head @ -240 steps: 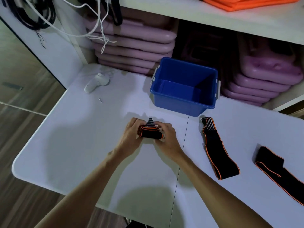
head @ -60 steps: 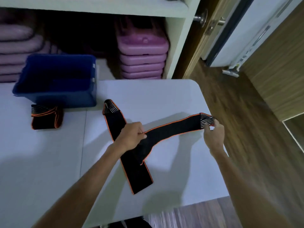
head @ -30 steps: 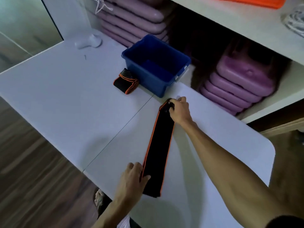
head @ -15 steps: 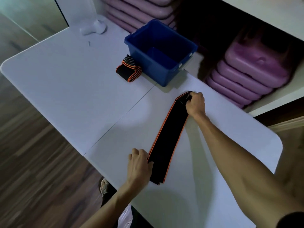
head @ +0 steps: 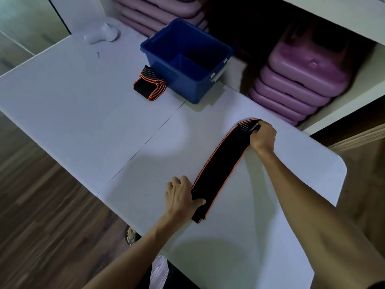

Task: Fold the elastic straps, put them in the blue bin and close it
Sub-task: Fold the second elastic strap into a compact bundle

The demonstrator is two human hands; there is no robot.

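Note:
A long black elastic strap with orange edges (head: 220,170) lies stretched flat and doubled over on the white table (head: 83,105). My right hand (head: 263,137) grips its far striped end. My left hand (head: 181,195) holds its near end, thumb laid over the fabric. A folded strap (head: 149,86) sits against the front left side of the open blue bin (head: 158,57), which looks empty. No lid is in view.
Stacks of purple plastic cases (head: 300,84) fill the shelf behind the table. A small white device (head: 103,35) lies at the table's far left corner. The table's edge and wooden floor (head: 41,205) are close to my left.
Two straps have been laid together into one long doubled band. Over the last second both hands kept their grip on its ends, and the view shifted slightly.

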